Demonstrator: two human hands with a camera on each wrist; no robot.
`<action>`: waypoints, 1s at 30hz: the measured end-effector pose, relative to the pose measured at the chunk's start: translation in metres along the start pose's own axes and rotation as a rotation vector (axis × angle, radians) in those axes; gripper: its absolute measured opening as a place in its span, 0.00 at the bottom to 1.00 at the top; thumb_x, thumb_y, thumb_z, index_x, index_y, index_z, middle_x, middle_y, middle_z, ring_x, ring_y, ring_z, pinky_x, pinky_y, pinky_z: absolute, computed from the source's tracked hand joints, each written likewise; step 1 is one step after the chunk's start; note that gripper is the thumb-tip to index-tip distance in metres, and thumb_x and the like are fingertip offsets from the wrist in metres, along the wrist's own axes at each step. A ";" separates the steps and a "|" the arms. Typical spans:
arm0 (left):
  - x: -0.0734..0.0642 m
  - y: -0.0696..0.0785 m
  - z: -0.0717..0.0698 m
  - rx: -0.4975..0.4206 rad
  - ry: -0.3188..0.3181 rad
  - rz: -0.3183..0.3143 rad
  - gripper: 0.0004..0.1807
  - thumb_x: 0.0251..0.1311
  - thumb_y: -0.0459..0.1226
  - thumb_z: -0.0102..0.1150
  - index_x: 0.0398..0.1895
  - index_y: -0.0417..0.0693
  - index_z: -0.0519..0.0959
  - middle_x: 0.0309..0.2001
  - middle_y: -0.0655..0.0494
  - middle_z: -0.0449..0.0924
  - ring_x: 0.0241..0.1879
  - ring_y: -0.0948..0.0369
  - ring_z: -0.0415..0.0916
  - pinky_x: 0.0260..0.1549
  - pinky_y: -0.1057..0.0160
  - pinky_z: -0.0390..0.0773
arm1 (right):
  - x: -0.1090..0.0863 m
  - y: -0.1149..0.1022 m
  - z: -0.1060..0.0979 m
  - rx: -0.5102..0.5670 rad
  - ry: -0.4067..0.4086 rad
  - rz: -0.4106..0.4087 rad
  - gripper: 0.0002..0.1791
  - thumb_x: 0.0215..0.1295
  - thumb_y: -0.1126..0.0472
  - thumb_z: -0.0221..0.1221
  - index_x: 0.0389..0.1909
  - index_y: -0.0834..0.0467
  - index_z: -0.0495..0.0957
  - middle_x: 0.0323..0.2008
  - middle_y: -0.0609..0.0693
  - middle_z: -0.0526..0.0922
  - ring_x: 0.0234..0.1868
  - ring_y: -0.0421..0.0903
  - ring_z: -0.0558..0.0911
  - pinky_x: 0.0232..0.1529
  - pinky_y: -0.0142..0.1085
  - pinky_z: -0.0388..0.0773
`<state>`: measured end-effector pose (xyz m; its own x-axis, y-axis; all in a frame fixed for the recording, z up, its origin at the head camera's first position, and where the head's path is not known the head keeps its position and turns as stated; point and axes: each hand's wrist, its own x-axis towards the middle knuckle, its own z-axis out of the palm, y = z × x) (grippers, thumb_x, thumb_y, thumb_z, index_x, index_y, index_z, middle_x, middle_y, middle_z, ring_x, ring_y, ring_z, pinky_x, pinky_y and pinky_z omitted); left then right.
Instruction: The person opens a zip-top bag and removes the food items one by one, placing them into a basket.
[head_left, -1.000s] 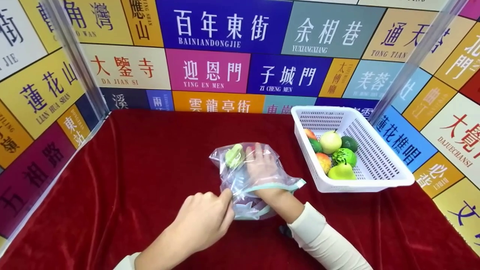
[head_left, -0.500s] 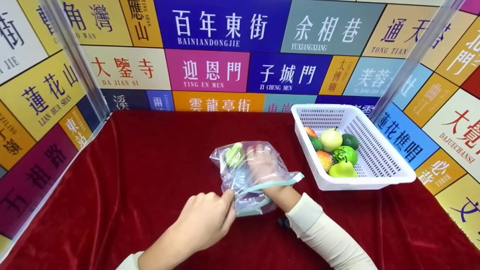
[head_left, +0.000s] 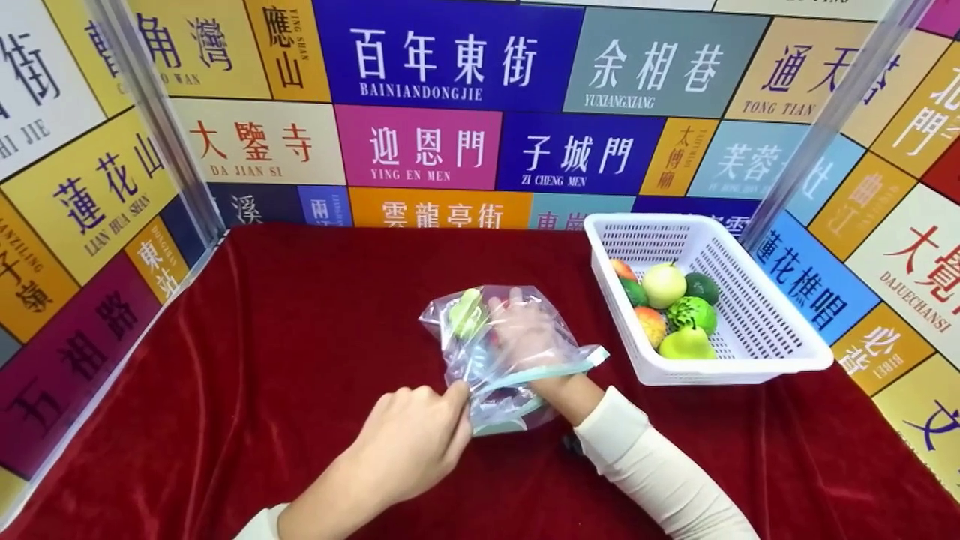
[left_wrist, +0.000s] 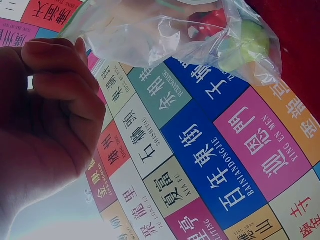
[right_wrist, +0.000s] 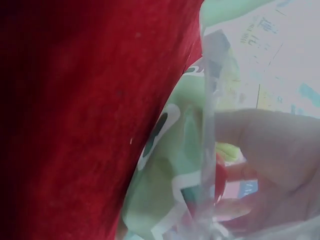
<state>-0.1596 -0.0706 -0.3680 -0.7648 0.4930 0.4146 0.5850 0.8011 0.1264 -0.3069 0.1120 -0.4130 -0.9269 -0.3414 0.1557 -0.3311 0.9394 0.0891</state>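
Observation:
A clear zip bag (head_left: 480, 367) with a pale green strip along its mouth lies on the red cloth. My left hand (head_left: 409, 442) pinches the near left edge of its mouth. Through that mouth reaches my right hand (head_left: 529, 334), seen palm down through the plastic. Its fingers lie around a rounded red thing (right_wrist: 220, 177), mostly hidden by the hand; the red thing (left_wrist: 209, 24) also shows through the plastic in the left wrist view. A yellow-green fruit or vegetable (head_left: 466, 315) sits in the bag's far left corner, apart from the right hand.
A white perforated basket (head_left: 780, 364) stands at the right. It holds several fruits, among them a pale yellow pear (head_left: 664, 285), a green pear (head_left: 688, 343) and a dark green fruit (head_left: 701, 288). Behind the cloth (head_left: 315, 315) rises a wall of coloured signs.
My right hand has shifted slightly within the bag, its fingers now less spread, and red shows by them. The bag's mouth has narrowed a little. My left hand keeps its grip.

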 end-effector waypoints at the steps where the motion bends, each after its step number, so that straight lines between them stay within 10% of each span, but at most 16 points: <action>1: 0.000 0.000 0.000 0.000 0.003 -0.001 0.11 0.66 0.41 0.54 0.26 0.49 0.70 0.12 0.61 0.61 0.11 0.62 0.60 0.11 0.65 0.59 | -0.002 -0.001 -0.001 0.006 -0.002 -0.002 0.39 0.57 0.52 0.65 0.71 0.56 0.68 0.67 0.66 0.72 0.62 0.66 0.76 0.62 0.60 0.72; 11: -0.001 -0.002 -0.004 0.007 0.020 -0.013 0.10 0.64 0.40 0.55 0.25 0.50 0.69 0.12 0.61 0.61 0.12 0.61 0.62 0.12 0.63 0.61 | -0.027 -0.010 -0.009 -0.159 0.327 -0.151 0.06 0.52 0.58 0.66 0.30 0.53 0.80 0.31 0.53 0.81 0.22 0.50 0.79 0.21 0.42 0.78; 22: -0.001 -0.004 -0.004 0.018 0.051 -0.015 0.11 0.64 0.40 0.55 0.25 0.50 0.69 0.12 0.62 0.60 0.11 0.62 0.60 0.11 0.63 0.59 | -0.048 -0.010 -0.039 -0.087 -0.078 -0.305 0.29 0.47 0.50 0.75 0.47 0.52 0.72 0.44 0.54 0.77 0.41 0.55 0.83 0.38 0.49 0.81; 30: -0.001 -0.004 -0.006 0.001 0.022 -0.027 0.10 0.64 0.40 0.55 0.25 0.50 0.70 0.12 0.62 0.58 0.12 0.65 0.55 0.12 0.66 0.58 | -0.071 -0.007 -0.055 -0.070 -0.075 -0.402 0.33 0.50 0.51 0.74 0.56 0.53 0.72 0.60 0.58 0.76 0.52 0.59 0.82 0.51 0.51 0.80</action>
<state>-0.1599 -0.0764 -0.3636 -0.7739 0.4640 0.4310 0.5644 0.8140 0.1371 -0.2295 0.1279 -0.3701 -0.7375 -0.6749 0.0234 -0.6587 0.7266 0.1954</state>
